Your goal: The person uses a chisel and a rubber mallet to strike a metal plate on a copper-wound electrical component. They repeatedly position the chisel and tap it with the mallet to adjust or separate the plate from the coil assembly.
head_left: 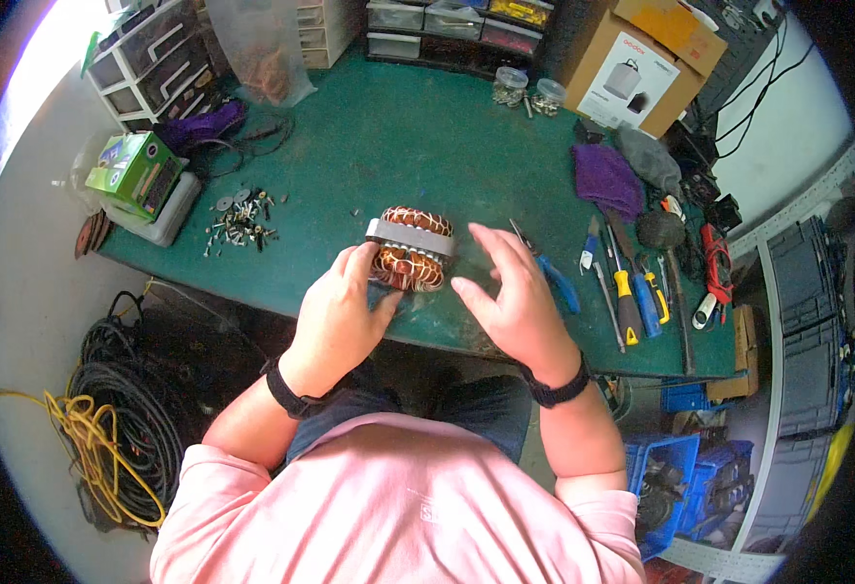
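A motor stator (411, 237) sits on the green worktable near its front edge. It has a grey metal core band and copper windings laced with white cord. My left hand (335, 302) grips the stator's left side, fingertips on the core band and thumb by the lower winding. To the right, my right hand (517, 292) is held open, fingers apart, a small gap away from the stator, with nothing in it. Just beyond that hand lie blue-handled pliers (556, 280), partly hidden by it.
Screwdrivers (627, 297) and other hand tools lie at the right, beside a purple cloth (607, 181). Loose screws and washers (242, 219) are scattered at left, near a green box (135, 175). Small jars (510, 86) and a cardboard box (641, 68) stand at the back.
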{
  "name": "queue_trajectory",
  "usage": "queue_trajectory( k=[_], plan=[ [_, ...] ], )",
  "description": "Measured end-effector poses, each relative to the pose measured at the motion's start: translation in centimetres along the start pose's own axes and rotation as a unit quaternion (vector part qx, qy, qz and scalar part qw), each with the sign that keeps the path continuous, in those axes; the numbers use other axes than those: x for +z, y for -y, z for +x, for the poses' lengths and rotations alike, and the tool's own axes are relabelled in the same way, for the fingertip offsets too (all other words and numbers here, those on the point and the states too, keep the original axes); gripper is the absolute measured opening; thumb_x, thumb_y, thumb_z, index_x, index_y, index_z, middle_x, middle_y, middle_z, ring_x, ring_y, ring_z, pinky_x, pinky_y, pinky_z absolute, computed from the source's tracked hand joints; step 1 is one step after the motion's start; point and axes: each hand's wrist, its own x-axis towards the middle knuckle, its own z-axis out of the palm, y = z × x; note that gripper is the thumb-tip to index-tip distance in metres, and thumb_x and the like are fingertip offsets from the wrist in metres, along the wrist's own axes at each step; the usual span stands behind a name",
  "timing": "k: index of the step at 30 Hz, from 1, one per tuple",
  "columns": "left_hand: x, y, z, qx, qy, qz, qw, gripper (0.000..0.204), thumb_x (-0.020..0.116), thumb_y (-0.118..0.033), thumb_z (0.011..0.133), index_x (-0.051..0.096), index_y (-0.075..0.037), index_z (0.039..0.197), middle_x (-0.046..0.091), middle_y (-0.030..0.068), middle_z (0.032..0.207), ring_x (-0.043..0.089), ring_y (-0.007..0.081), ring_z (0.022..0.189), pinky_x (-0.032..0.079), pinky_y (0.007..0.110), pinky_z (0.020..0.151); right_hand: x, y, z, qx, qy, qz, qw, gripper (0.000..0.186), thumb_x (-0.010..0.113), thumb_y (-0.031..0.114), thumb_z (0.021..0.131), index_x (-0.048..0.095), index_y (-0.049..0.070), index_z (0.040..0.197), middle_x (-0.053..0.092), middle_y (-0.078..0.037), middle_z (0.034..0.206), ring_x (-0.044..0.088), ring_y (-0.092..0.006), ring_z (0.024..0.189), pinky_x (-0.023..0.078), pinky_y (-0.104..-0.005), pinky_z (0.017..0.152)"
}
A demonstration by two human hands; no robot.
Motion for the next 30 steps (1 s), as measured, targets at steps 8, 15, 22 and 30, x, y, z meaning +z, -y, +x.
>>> queue_trajectory(
  k=[8, 15, 22, 30],
  plan=[
    [1.0, 0.1, 0.6, -0.022, -0.009, -0.105, 0.994, 0.065, 0.078, -0.006, 0.076, 0.045, 0.004, 0.131, 0.057, 0.0182, 0.117, 0.065, 0.0266, 0.089, 0.055, 0.034, 0.075, 1.8, -2.2, 2.5, 0.034, 0.060, 0.101, 0.993, 0.057, 0.066, 0.027, 0.091, 0.047, -0.010, 0.131, 0.056, -0.027, 0.123, 0.055, -0.0401, 0.116, 0.044, -0.0418, 0.100],
    [1.1, 0.0, 1.4, -0.015, -0.006, -0.150, 0.989, 0.084, 0.086, -0.014, 0.068, 0.039, 0.008, 0.134, 0.051, 0.0243, 0.127, 0.058, 0.0352, 0.112, 0.051, 0.038, 0.093, 2.1, -1.3, 1.4, 0.068, 0.031, 0.128, 0.989, 0.056, 0.072, 0.022, 0.085, 0.051, -0.008, 0.127, 0.058, -0.024, 0.112, 0.060, -0.0367, 0.105, 0.047, -0.0406, 0.092],
    [0.1, 1.7, 3.1, -0.042, 0.101, -0.242, 0.964, 0.099, 0.087, -0.009, 0.063, 0.033, 0.005, 0.144, 0.049, 0.0213, 0.136, 0.054, 0.0285, 0.123, 0.045, 0.036, 0.103, 2.9, 2.2, -1.6, 0.039, 0.053, 0.154, 0.986, 0.059, 0.070, 0.014, 0.084, 0.044, -0.011, 0.131, 0.054, -0.026, 0.115, 0.055, -0.0410, 0.108, 0.045, -0.0420, 0.094],
    [-3.0, 2.7, 5.4, -0.020, 0.244, -0.283, 0.927, 0.086, 0.077, 0.002, 0.067, 0.039, 0.001, 0.145, 0.056, 0.0123, 0.131, 0.053, 0.0152, 0.118, 0.043, 0.030, 0.103, 3.5, 3.2, -2.9, -0.046, 0.055, 0.071, 0.995, 0.055, 0.071, 0.019, 0.082, 0.051, -0.007, 0.126, 0.058, -0.024, 0.115, 0.057, -0.0393, 0.107, 0.047, -0.0441, 0.094]
  ],
)
